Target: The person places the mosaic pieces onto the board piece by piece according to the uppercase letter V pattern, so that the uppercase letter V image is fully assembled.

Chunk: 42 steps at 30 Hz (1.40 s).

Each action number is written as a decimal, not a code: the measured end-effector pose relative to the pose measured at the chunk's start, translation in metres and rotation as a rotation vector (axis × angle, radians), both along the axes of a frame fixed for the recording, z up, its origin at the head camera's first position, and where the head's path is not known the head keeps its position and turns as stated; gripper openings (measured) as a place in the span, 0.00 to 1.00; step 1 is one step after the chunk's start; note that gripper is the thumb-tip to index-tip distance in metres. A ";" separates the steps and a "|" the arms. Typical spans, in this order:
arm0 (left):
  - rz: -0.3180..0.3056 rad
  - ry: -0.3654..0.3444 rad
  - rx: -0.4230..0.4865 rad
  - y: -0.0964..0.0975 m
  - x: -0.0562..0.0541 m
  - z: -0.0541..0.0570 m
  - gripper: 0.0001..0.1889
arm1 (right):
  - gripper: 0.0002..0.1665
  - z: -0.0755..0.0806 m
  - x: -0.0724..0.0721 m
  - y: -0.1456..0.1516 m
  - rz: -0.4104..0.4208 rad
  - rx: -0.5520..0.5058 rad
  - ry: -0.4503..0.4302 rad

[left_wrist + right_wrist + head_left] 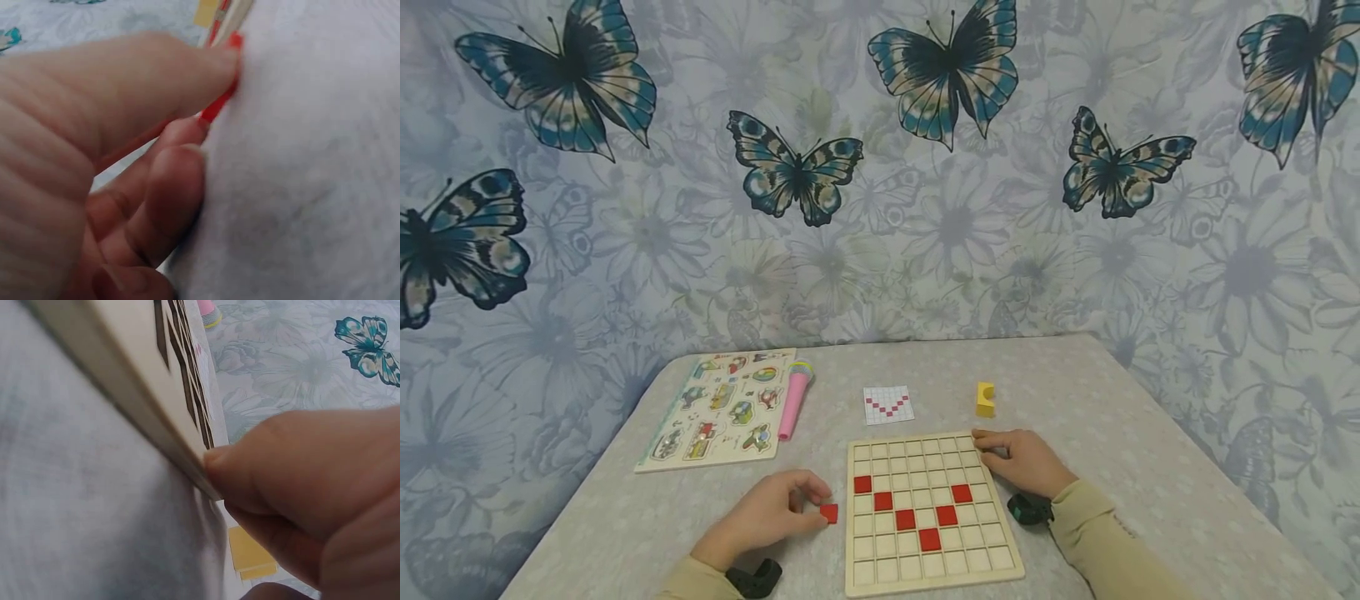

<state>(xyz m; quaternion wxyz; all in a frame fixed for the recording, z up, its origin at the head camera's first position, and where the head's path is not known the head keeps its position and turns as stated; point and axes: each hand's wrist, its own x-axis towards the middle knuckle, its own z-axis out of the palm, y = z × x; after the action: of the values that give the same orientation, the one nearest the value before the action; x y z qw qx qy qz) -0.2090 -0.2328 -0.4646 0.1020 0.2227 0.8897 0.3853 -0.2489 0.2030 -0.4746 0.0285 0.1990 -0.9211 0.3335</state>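
My left hand (775,508) pinches a small red square tile (829,513) between thumb and fingers, just off the left edge of the wooden grid board (1015,572). The left wrist view has this tile (220,107) tilted at the fingertips, close over the tablecloth. Several red tiles (929,539) sit in the board's cells in a V shape. At the board's far right corner, my right hand (1026,460) grips the edge. Up close in the right wrist view, a fingertip lies against the board's side (156,419).
Behind the board lies a white pattern card (888,405) with a V of pinkish-red squares. A yellow block (985,400) stands at the far right. To the left are a pink toy microphone (793,404) and a picture puzzle board (722,408). A butterfly-patterned wall (880,250) borders the table's back.
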 end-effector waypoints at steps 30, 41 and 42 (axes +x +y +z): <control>0.058 -0.015 0.038 0.004 -0.001 -0.003 0.10 | 0.19 0.000 0.000 0.000 -0.005 -0.013 -0.045; 0.072 -0.004 0.046 0.004 0.001 -0.002 0.07 | 0.18 0.000 0.000 -0.001 -0.013 0.016 -0.014; 0.074 -0.003 0.048 0.004 0.001 -0.002 0.07 | 0.18 0.000 0.000 -0.001 -0.014 0.018 -0.015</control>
<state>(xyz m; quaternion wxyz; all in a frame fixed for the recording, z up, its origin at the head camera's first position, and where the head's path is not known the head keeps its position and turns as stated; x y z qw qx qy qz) -0.2077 -0.2286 -0.4663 0.0836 0.1917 0.8875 0.4106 -0.2492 0.2024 -0.4746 0.0222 0.1901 -0.9256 0.3265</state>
